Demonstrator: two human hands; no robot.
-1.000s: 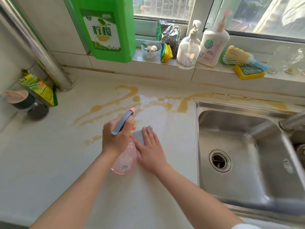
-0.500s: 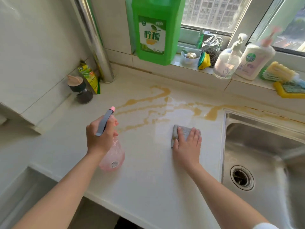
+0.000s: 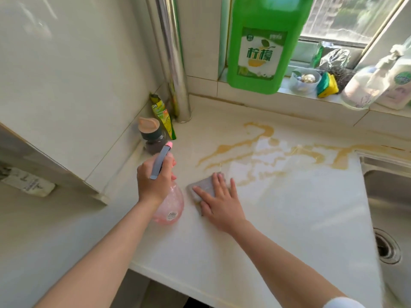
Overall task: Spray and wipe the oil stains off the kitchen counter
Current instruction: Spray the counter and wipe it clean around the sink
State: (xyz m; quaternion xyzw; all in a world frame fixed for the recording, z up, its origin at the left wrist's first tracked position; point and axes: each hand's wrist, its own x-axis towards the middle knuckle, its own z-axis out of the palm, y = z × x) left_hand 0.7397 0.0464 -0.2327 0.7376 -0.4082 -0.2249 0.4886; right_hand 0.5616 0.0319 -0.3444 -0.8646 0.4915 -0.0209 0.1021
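At a kitchen bench (image 3: 289, 218), the person's left grip (image 3: 155, 181) is curled round the neck of a pink spray bottle (image 3: 170, 207), its nozzle pointing away from the person. The right grip (image 3: 222, 201) lies flat with fingers straight, pressing a grey cloth (image 3: 203, 185) onto the surface. Amber oil stains (image 3: 235, 150) streak the bench just beyond the cloth, running toward the steel sink (image 3: 387, 192). A green detergent jug (image 3: 262, 45) stands on the windowsill behind.
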